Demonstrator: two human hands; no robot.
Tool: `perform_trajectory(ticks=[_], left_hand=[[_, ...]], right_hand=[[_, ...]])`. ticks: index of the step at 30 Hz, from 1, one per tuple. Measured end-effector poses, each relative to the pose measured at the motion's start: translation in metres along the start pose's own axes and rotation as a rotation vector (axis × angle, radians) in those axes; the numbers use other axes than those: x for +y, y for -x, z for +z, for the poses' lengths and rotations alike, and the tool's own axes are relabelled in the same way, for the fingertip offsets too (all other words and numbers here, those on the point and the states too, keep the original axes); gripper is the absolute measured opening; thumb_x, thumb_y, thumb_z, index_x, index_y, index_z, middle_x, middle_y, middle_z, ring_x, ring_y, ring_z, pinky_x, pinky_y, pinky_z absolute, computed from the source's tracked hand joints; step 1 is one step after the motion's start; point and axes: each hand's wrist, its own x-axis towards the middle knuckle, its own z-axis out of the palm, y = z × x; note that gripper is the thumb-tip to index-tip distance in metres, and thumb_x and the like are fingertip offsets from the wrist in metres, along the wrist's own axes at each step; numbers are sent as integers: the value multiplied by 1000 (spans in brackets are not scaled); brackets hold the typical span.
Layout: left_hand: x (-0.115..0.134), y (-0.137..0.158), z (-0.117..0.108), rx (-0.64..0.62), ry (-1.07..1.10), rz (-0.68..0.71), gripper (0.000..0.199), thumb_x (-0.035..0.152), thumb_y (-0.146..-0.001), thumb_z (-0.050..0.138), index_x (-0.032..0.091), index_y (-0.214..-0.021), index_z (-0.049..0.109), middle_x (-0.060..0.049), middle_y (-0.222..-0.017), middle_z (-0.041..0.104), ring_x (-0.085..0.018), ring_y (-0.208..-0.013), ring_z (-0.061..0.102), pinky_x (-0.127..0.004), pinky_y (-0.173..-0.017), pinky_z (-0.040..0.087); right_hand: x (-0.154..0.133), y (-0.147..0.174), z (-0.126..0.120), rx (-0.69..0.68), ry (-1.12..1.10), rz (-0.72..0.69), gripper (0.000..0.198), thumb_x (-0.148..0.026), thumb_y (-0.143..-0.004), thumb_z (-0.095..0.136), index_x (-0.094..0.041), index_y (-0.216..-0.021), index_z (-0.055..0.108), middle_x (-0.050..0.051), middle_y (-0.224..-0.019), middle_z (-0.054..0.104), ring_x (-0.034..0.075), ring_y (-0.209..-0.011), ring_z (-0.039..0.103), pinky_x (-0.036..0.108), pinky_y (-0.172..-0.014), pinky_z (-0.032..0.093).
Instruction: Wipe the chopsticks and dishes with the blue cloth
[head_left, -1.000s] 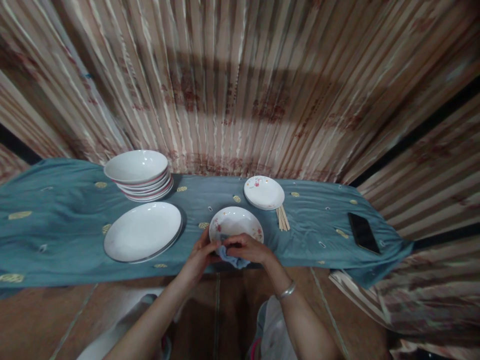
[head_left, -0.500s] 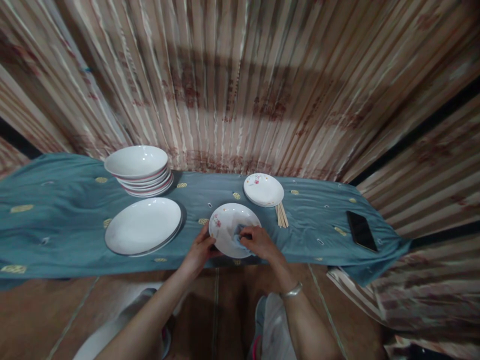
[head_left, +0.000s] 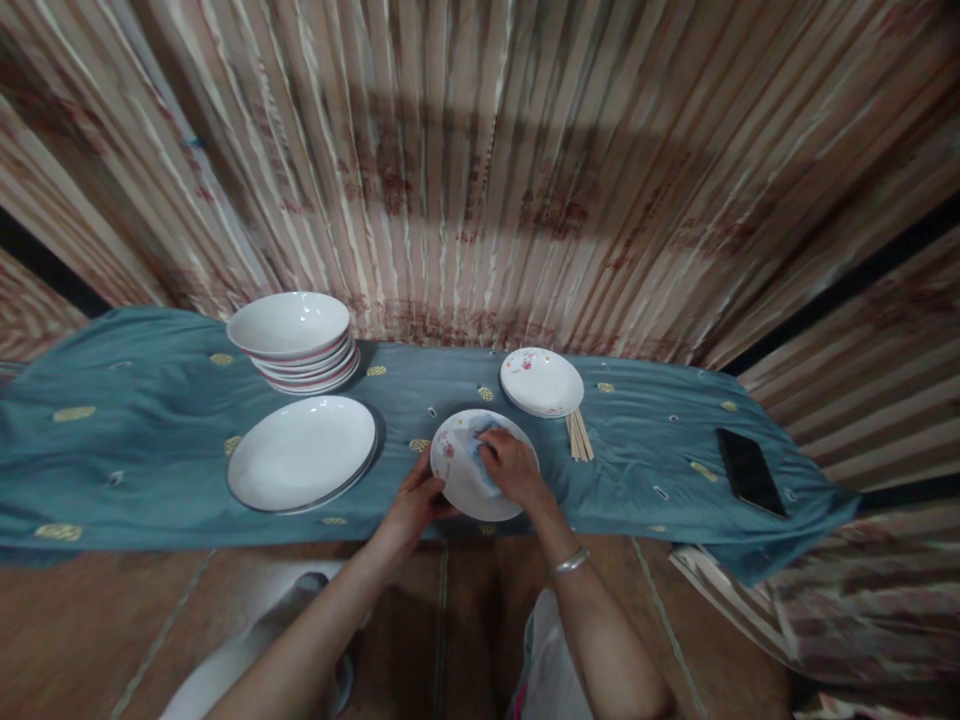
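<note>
A white plate with a red flower pattern is held near the front edge of the table. My left hand grips its left rim, thumb on top and the other fingers partly hidden underneath. Pressed onto the plate's upper face is a light blue cloth, bunched under the curled fingers of my right hand. Just behind stands a small stack of similar flowered plates, with several wooden chopsticks lying against its front right side.
Large white oval plates lie stacked at the left. Behind them rises a stack of white bowls or deep dishes. A black phone rests at the right of the teal tablecloth. A pleated curtain hangs behind the table.
My right hand has slid the cloth up toward the plate's far side, and the cloth looks more spread out. My left hand keeps its hold. The whole view has shifted slightly.
</note>
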Motion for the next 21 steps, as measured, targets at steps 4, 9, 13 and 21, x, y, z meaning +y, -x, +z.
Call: perform_trajectory(ticks=[4, 9, 13, 21], left_hand=[[1, 0, 1, -9, 6, -8, 72, 13, -64, 64, 27, -133, 48, -7, -120, 61, -22, -89, 62, -34, -66, 57], [1, -1, 0, -6, -13, -5, 70, 14, -65, 63, 28, -132, 49, -6, -120, 60, -21, -88, 61, -33, -64, 57], [1, -1, 0, 2, -33, -1, 71, 15, -65, 63, 26, -133, 48, -6, -107, 64, -16, -76, 59, -31, -61, 56], [0, 0, 3, 42, -48, 19, 60, 19, -63, 67, 19, -122, 56, -5, -97, 66, -16, -73, 60, -30, -61, 55]], right_hand=[[-12, -4, 1, -20, -83, -26, 23, -17, -86, 43, -18, -95, 64, 9, -101, 66, 22, -98, 58, 35, -92, 43], [-26, -2, 1, -65, -171, -64, 22, -17, -86, 45, -19, -95, 65, 7, -102, 65, 21, -100, 58, 35, -94, 42], [-38, 3, 6, -126, -365, -76, 22, -17, -86, 47, -20, -97, 65, 4, -102, 67, 17, -98, 60, 32, -91, 44], [-46, 0, 18, -43, -560, -103, 31, -21, -88, 45, -21, -114, 61, 6, -121, 60, 16, -115, 53, 31, -103, 38]])
